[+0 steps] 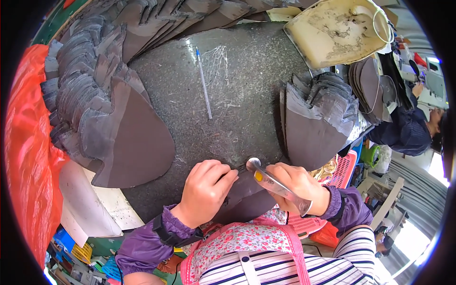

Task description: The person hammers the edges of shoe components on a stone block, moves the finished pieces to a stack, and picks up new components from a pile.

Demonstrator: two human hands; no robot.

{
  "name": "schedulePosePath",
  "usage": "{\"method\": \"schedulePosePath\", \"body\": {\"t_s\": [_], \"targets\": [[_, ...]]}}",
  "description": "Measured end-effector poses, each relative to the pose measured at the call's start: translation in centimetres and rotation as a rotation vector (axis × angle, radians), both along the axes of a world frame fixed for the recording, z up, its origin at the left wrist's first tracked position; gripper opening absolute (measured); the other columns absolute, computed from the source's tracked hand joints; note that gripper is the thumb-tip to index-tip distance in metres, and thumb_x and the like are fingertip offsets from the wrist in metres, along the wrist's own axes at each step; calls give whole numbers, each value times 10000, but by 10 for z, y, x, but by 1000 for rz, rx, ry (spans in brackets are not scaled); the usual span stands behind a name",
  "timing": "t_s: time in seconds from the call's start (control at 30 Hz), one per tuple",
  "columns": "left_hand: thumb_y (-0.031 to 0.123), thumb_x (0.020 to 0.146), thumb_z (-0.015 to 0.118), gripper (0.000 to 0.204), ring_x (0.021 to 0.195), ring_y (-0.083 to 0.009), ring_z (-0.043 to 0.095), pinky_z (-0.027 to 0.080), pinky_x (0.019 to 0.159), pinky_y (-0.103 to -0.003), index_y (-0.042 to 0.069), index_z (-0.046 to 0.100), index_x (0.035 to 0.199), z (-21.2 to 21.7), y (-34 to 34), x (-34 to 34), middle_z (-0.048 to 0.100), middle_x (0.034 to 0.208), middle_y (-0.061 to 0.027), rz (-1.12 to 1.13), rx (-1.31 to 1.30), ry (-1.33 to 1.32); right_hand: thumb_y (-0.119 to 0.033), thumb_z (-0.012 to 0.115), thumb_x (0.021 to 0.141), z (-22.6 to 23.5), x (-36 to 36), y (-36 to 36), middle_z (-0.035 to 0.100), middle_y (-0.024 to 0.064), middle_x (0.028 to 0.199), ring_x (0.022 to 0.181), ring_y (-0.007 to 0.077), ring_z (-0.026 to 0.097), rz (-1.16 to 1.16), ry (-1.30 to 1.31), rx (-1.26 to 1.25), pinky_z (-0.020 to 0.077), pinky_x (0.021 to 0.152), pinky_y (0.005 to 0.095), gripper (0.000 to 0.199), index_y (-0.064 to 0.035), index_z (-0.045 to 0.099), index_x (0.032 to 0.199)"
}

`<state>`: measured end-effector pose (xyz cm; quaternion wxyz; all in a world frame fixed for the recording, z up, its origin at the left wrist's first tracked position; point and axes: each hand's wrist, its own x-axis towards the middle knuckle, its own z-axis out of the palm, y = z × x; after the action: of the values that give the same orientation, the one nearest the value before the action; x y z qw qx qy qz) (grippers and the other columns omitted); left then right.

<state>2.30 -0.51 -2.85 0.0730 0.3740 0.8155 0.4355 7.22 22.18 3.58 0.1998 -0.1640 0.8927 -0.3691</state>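
Observation:
My right hand (297,187) is closed around a shiny metal hammer (280,186) with a round face and a flared end; its handle is hidden under my fingers. The round face is beside the upper edge of a dark brown leather-like piece (244,192) at the near edge of the work surface. My left hand (209,187) is closed, with thumb and fingers pinching that same edge just left of the hammer. Part of the piece hangs down toward my apron.
Overlapping dark cut pieces (137,137) fan along the left and back; another stack (316,128) stands right. A slim blue-tipped pen (204,83) lies on the grey board (237,57). A stained cream tray (327,45) sits back right. A person (403,128) is farther right.

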Motion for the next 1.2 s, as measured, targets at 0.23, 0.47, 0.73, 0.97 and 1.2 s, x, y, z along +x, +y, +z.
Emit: {"method": "schedulePosePath", "body": {"t_s": [0.23, 0.47, 0.73, 0.97, 1.2], "targets": [[33, 692, 756, 250, 804, -280, 616, 502, 709, -386, -8, 678, 925, 8, 2, 5, 614, 854, -95, -90, -105, 177, 15, 667, 690, -2, -6, -1, 549, 172, 914, 742, 336, 604, 133, 68, 33, 513, 592, 418, 446, -8, 544, 1119], [48, 711, 680, 274, 825, -277, 614, 500, 718, -383, -30, 667, 972, 3, -14, 13, 609, 904, -113, 26, -48, -37, -1, 681, 609, -7, -2, -4, 546, 211, 894, 773, 403, 604, 152, -3, 1, 510, 643, 462, 521, 41, 465, 1082], [61, 730, 650, 265, 836, -268, 609, 496, 730, -377, -27, 667, 980, 4, -13, 22, 602, 927, -121, -14, -90, 133, -8, 682, 610, 0, -10, -10, 553, 213, 891, 750, 426, 600, 99, -96, -34, 509, 662, 478, 528, 40, 464, 1088], [63, 729, 638, 278, 840, -269, 612, 502, 738, -378, -32, 669, 989, 4, -15, 28, 608, 913, -121, 54, -112, 109, -5, 676, 613, 3, -13, -17, 554, 216, 897, 778, 431, 605, 167, -89, 7, 513, 667, 473, 527, 41, 463, 1093], [72, 723, 628, 302, 854, -276, 618, 511, 750, -384, -41, 667, 1001, -3, -27, 36, 617, 900, -125, 107, -29, 69, -11, 685, 709, 4, -16, -18, 592, 207, 890, 699, 392, 622, 142, -63, 12, 521, 590, 426, 386, 47, 522, 1053]]}}
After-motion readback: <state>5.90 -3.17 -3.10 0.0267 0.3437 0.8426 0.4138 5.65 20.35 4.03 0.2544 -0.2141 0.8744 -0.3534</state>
